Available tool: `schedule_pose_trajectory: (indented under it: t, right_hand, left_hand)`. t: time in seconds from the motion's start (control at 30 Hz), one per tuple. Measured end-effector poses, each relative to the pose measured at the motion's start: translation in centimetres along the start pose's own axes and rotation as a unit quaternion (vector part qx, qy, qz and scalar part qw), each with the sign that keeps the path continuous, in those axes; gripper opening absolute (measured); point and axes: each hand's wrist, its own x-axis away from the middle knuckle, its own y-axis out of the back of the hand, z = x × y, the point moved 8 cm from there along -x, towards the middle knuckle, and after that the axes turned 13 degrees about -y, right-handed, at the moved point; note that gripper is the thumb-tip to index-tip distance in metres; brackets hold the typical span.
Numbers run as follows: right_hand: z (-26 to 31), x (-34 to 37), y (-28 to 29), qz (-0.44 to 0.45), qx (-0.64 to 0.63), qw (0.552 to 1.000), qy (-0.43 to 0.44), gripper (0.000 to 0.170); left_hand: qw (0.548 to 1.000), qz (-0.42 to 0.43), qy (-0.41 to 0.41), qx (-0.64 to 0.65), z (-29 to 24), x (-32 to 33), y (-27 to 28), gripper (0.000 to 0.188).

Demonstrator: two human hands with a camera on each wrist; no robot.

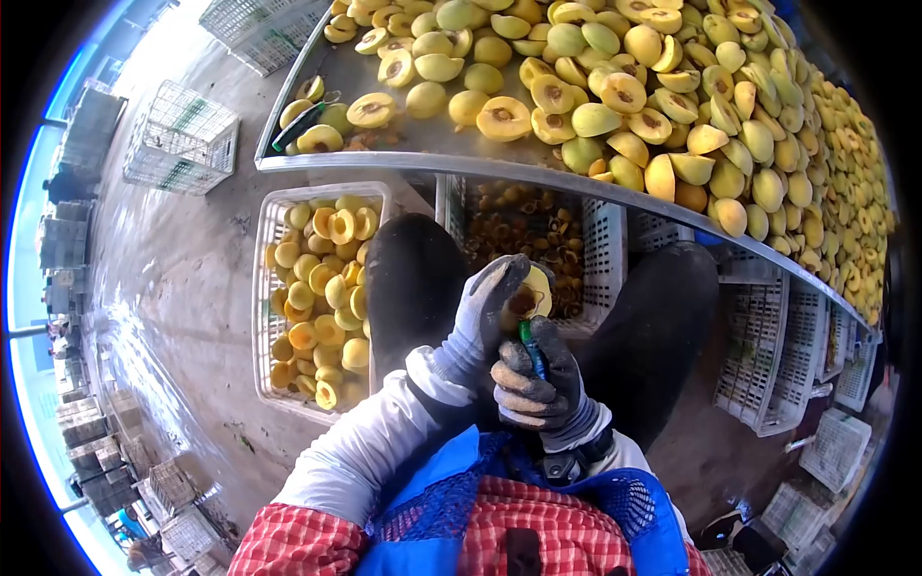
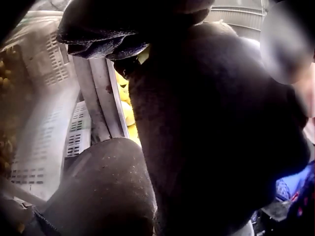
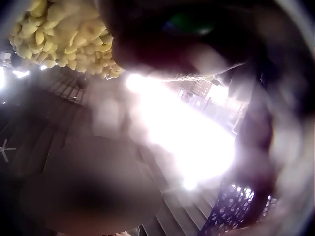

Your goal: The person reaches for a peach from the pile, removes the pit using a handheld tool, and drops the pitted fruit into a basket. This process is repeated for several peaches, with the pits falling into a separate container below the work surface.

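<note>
In the head view my gloved left hand holds a yellow peach half between fingers and thumb, its cut face with a brown centre showing. My gloved right hand grips the green and blue handle of a small tool. The tool's green end is right at the lower edge of the peach half, and its working tip is hidden. Both hands are close together between the knees. In the left wrist view the dark glove fills the top. The right wrist view is blurred, with a green patch of the handle.
A metal-edged table heaped with peach halves spans the front. Another green-handled tool lies at its left corner. A white crate of peach halves stands left; a crate with brown scraps is under the table edge. Crates stand right.
</note>
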Motion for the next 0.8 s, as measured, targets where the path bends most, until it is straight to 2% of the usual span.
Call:
schedule_pose_trajectory:
  t: [0.07,0.1,0.13,0.17,0.2,0.23,0.27,0.3,0.37,0.4,0.47,0.5,0.53,0.57,0.6,0.63,0.67,0.7,0.73,0.8]
  right_hand:
    - [0.0,0.2,0.7,-0.032,0.009,0.999,-0.011,0.05]
    - [0.0,0.3,1.0,-0.063,0.012,0.998,-0.019,0.05]
    - [-0.1,0.4,1.1,-0.094,0.015,0.995,-0.025,0.049]
    - [-0.4,0.5,1.4,-0.126,0.015,0.991,-0.03,0.049]
    - [-0.7,0.2,0.9,-0.08,-0.01,0.996,-0.039,0.048]
    - [-0.9,-0.2,0.3,-0.033,-0.034,0.998,-0.046,0.048]
    - [-1.1,-0.4,-0.4,0.013,-0.057,0.997,-0.054,0.047]
    - [-1.0,-0.4,-1.0,0.023,0.001,0.999,-0.034,0.046]
    - [-1.1,-0.2,-2.5,0.042,0.116,0.992,0.004,0.045]
    - [-0.4,0.1,-2.3,0.047,0.1,0.994,0.016,0.046]
    - [2.1,1.1,-1.2,0.062,0.067,0.994,0.052,0.049]
    - [3.0,1.8,0.9,-0.009,0.033,0.997,0.074,0.048]
    - [3.2,1.7,2.1,-0.018,-0.009,0.999,0.048,0.047]
    - [3.6,2.0,3.5,-0.136,0.052,0.986,0.078,0.048]
    - [4.1,2.5,4.3,-0.249,0.114,0.956,0.107,0.048]
    - [4.2,2.2,4.0,-0.262,0.147,0.948,0.109,0.049]
    - [4.3,1.9,3.7,-0.274,0.177,0.939,0.112,0.049]
    - [4.4,1.8,3.3,-0.285,0.207,0.928,0.118,0.049]
    - [4.5,1.9,3.0,-0.312,0.225,0.915,0.118,0.049]
    - [5.0,2.7,2.5,-0.363,0.263,0.885,0.123,0.05]
  left_hand:
    - [0.999,-0.014,-0.017,-0.035,0.5,0.2,1.1,0.025]
    - [0.983,0.032,-0.088,-0.157,-0.6,0.1,1.2,0.026]
    - [0.946,0.059,-0.161,-0.277,-2.1,0.1,0.9,0.027]
    - [0.951,0.082,-0.125,-0.272,-2.2,-0.2,1.3,0.029]
    - [0.954,0.106,-0.088,-0.266,-2.2,-0.3,1.1,0.032]
    - [0.979,0.07,-0.042,-0.187,-1.6,-0.1,1.1,0.029]
    - [0.993,0.026,-0.046,-0.11,-1.5,0.4,0.9,0.029]
    - [0.998,-0.018,-0.049,-0.033,-1.3,1.2,0.5,0.028]
    - [0.988,-0.136,-0.009,0.07,1.6,1.5,2.5,0.032]
    - [0.973,-0.198,0.002,0.121,3.0,1.8,3.5,0.034]
    - [0.951,-0.173,0.048,0.252,2.7,1.3,3.3,0.038]
    - [0.969,-0.157,0.029,0.19,1.6,1.3,4.1,0.041]
    - [0.962,-0.18,0.023,0.203,-1.3,1.6,3.0,0.042]
    - [0.971,-0.144,-0.012,0.191,-2.9,1.5,2.9,0.043]
    - [0.991,-0.085,-0.106,0.015,-4.8,1.3,3.7,0.041]
    - [0.953,-0.06,-0.202,-0.217,-6.9,1.5,4.5,0.04]
    - [0.872,-0.079,-0.286,-0.39,-8.7,2.1,5.1,0.039]
    - [0.958,-0.158,-0.176,-0.163,-7.3,2.3,7.7,0.037]
    - [0.97,-0.224,-0.052,0.077,-5.2,3.0,9.3,0.035]
    - [0.948,-0.307,-0.059,-0.059,-7.8,5.9,16.0,0.035]
